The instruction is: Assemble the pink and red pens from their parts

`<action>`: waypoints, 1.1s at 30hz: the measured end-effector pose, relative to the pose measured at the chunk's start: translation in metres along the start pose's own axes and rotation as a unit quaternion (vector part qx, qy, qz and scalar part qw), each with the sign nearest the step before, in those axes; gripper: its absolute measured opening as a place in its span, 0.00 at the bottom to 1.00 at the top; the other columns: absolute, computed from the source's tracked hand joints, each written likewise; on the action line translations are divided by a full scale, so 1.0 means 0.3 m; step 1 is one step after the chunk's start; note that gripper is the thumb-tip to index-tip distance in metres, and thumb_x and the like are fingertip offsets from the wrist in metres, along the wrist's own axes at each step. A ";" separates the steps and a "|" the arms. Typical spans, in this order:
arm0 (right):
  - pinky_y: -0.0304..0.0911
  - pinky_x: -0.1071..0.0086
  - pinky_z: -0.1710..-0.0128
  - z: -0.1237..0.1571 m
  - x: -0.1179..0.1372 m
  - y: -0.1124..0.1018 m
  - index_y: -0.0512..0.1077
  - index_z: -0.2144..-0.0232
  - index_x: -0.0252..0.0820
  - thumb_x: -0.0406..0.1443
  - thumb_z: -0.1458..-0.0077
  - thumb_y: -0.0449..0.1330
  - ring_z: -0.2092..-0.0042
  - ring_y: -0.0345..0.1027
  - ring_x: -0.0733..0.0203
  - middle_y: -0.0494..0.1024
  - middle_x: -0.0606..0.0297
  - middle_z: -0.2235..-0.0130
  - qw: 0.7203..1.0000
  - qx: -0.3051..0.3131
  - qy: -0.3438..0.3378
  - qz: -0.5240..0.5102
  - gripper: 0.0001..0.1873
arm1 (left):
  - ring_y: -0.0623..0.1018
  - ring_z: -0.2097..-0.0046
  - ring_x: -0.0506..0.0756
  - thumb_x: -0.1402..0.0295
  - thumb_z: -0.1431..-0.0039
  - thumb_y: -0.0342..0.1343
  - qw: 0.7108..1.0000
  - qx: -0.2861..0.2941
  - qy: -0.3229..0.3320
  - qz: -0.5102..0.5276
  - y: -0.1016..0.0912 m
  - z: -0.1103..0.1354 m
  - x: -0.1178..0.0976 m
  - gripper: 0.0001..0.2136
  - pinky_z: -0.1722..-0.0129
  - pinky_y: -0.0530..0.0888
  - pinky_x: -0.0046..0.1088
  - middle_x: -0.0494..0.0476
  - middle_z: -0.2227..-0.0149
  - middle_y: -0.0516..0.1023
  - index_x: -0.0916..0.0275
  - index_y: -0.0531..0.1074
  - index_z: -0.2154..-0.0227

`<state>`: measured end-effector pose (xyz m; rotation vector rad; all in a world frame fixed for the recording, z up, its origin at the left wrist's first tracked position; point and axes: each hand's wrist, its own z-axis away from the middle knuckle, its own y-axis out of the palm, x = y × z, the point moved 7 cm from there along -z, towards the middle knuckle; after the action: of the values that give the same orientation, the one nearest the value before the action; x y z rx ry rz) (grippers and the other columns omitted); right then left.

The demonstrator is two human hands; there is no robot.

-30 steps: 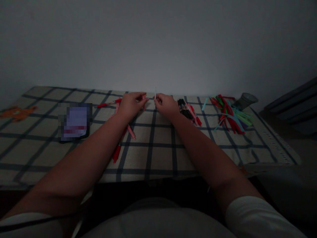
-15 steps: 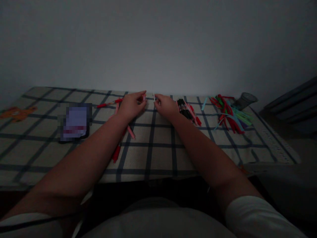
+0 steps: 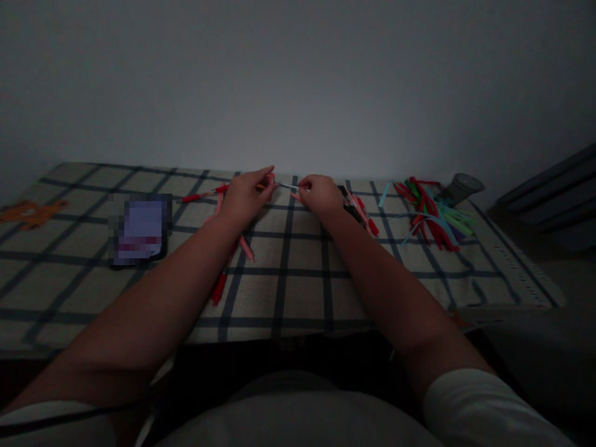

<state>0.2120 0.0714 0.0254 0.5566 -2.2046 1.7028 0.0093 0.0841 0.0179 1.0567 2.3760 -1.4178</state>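
Head view: the left hand (image 3: 244, 195) pinches a small pink piece (image 3: 270, 178); the right hand (image 3: 322, 194) is closed on a thin white rod (image 3: 288, 185), which bridges the gap between the hands above the checked cloth (image 3: 305, 295); the step seems to be joining or parting rod and piece, though the dim view hides which; the next move calls for keeping both in line.

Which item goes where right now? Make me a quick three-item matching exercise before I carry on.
Items:
1. White stick
2. Phone-like device
3. Bundle of strips

Places:
A. Right of the right hand, in mixed colours
B. Between the two hands
C. Left of the left hand, its screen blurred out

Pairs: 1-B, 2-C, 3-A
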 end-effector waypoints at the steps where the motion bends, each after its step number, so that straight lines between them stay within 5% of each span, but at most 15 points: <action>1: 0.77 0.50 0.43 0.000 -0.001 0.003 0.90 0.49 0.45 0.36 0.31 0.66 0.45 0.85 0.41 0.90 0.49 0.47 1.000 0.000 -0.003 0.000 0.14 | 0.87 0.48 0.60 0.62 0.27 0.63 1.000 0.000 0.000 -0.001 0.000 0.000 0.000 0.24 0.40 0.80 0.35 0.62 0.47 0.91 0.60 0.82 0.32; 11: 0.78 0.49 0.45 0.004 0.012 0.021 0.90 0.51 0.43 0.42 0.28 0.68 0.47 0.86 0.41 0.91 0.46 0.49 0.996 0.062 -0.009 0.055 0.13 | 0.88 0.47 0.60 0.63 0.27 0.63 1.000 -0.005 0.013 0.003 0.007 0.002 0.007 0.23 0.38 0.80 0.36 0.63 0.47 0.91 0.60 0.82 0.32; 21: 0.78 0.50 0.38 0.047 0.045 -0.003 0.87 0.43 0.37 0.34 0.26 0.64 0.38 0.85 0.39 0.89 0.44 0.41 0.981 0.119 0.023 0.151 0.16 | 0.89 0.51 0.59 0.62 0.27 0.65 1.000 -0.007 0.028 0.010 0.009 0.004 0.007 0.22 0.42 0.83 0.36 0.61 0.49 0.92 0.60 0.84 0.34; 33: 0.77 0.55 0.42 0.050 0.035 0.004 0.86 0.44 0.38 0.33 0.27 0.61 0.39 0.84 0.42 0.89 0.45 0.43 0.976 0.137 0.026 0.165 0.16 | 0.89 0.51 0.60 0.64 0.28 0.67 0.999 -0.013 0.049 0.002 0.012 0.000 0.008 0.15 0.45 0.83 0.36 0.60 0.51 0.91 0.59 0.87 0.42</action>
<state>0.2022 0.0560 0.0254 0.2087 -2.1299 2.1843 0.0097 0.0863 0.0142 1.1488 2.4519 -1.3599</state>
